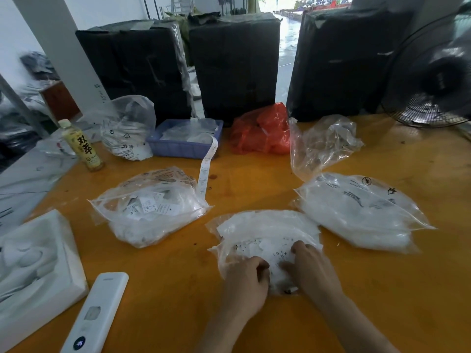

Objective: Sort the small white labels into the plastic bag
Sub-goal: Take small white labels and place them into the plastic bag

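Observation:
A clear plastic bag (pixel 265 231) full of small white labels (pixel 254 244) lies on the orange table (pixel 158 273) right in front of me. My left hand (pixel 246 284) grips the bag's near left edge with curled fingers. My right hand (pixel 312 268) rests on the bag's near right side, fingers bent onto the plastic and the labels. Two more clear bags of white labels lie beside it: one to the left (pixel 150 207), one to the right (pixel 356 210).
A blue tray (pixel 182 146) trailing a label strip (pixel 207 164), a red bag (pixel 262 131), crumpled clear bags (pixel 321 143), a bottle (pixel 82 146), a white remote (pixel 98 312), a foam block (pixel 35 263). Black wrapped boxes (pixel 234 64) and a fan (pixel 433 75) stand behind.

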